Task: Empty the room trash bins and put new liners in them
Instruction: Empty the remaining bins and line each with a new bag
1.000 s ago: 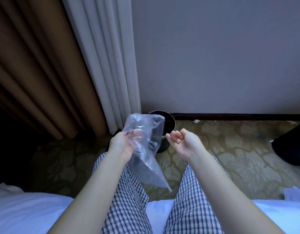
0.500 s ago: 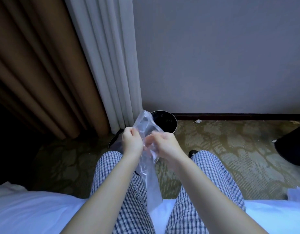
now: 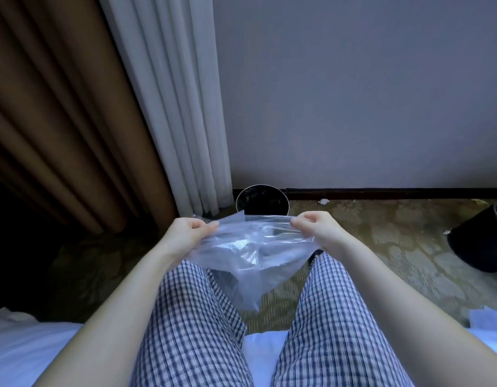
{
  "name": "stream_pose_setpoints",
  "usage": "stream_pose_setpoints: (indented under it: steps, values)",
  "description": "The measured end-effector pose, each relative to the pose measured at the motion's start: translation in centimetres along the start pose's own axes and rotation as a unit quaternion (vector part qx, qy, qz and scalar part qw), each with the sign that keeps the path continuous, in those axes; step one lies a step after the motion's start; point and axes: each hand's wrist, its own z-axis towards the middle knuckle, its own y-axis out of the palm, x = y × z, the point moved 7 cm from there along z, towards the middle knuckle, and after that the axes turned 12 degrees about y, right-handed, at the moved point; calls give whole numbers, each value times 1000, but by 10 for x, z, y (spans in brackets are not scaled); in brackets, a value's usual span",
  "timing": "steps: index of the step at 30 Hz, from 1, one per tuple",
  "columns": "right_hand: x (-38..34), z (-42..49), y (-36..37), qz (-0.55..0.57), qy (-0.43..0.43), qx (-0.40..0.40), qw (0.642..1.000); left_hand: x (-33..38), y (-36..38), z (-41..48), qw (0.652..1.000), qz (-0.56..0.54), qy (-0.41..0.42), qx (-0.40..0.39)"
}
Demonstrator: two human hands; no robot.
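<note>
I sit on the edge of a white bed point(image 3: 32, 353), my 2 legs in checked trousers point(image 3: 191, 331) reaching out over the patterned carpet point(image 3: 395, 261). Between my knees hangs a clear plastic liner point(image 3: 250, 250), its lower end tapering to a point. My left hand point(image 3: 186, 233) pinches the liner's top edge at the left between thumb and curled fingers. My right hand point(image 3: 317, 230) pinches the same edge at the right, and the edge runs taut between them. Just beyond the liner a round black trash bin point(image 3: 262, 203) stands upright on the carpet against the dark baseboard point(image 3: 381, 192), its near rim partly hidden by the liner. At the far right a 2nd black bin point(image 3: 479, 244) sits tilted on the carpet, well apart from the upright bin. A small white scrap point(image 3: 322, 201) lies by the baseboard. Left of the upright bin hangs a white curtain point(image 3: 172, 107), with a brown curtain point(image 3: 60, 121) further left. A plain grey wall point(image 3: 353, 93) rises behind.
</note>
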Motion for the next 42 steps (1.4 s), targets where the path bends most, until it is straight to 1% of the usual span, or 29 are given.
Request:
stream_pose_setpoints:
  steps: [1,3,5,8,10,13,15,17,19,21,23,25,27,30,31,33,34,35,37,39,42]
  values:
    - [0,1,-4,-34,-8,11,999,2,-6,2,999,26,17,16]
    - [0,5,-13,-98,-23,38,994,2,-20,7,997,38,36,60]
    - [3,9,-25,-151,-31,77,985,-4,-39,9,990,53,27,128]
    - [13,11,-51,-171,-13,152,973,-14,-70,8,970,60,6,235]
    - [21,13,-62,-174,14,185,967,-19,-80,6,963,70,6,261]
    - [24,13,-64,-191,32,226,955,-16,-79,6,959,101,38,263]
    - [18,11,-57,-206,28,231,951,-8,-73,7,958,101,55,263]
    - [6,13,-42,-252,9,197,947,-1,-63,11,966,73,69,237]
    - [-12,14,-25,-310,-19,175,934,7,-53,14,975,46,89,198]
    - [-42,8,-4,-321,-93,155,930,16,-46,17,980,18,109,165]
    - [-75,-2,26,-296,-185,94,932,27,-42,17,981,0,126,149]
    - [-102,-17,58,-272,-253,24,928,39,-42,16,979,-14,143,143]
    - [-118,-24,86,-296,-273,-12,915,52,-46,13,978,-24,163,131]
    - [-130,-21,106,-375,-264,8,889,60,-60,7,977,-15,186,101]
    - [-133,-19,108,-404,-265,24,875,61,-66,5,978,-3,188,91]
    - [-138,-18,110,-401,-272,33,874,61,-76,0,980,29,185,66]
    - [-138,-17,110,-383,-271,16,883,60,-81,-2,981,62,175,54]
    - [-140,-17,107,-345,-272,8,899,58,-87,-3,978,117,164,46]
    - [-143,-22,96,-282,-265,6,922,52,-99,-3,958,249,137,43]
    - [-142,-19,79,-235,-232,39,943,47,-110,-2,938,326,103,52]
    - [-138,-14,51,-193,-192,129,954,43,-124,1,926,363,47,89]
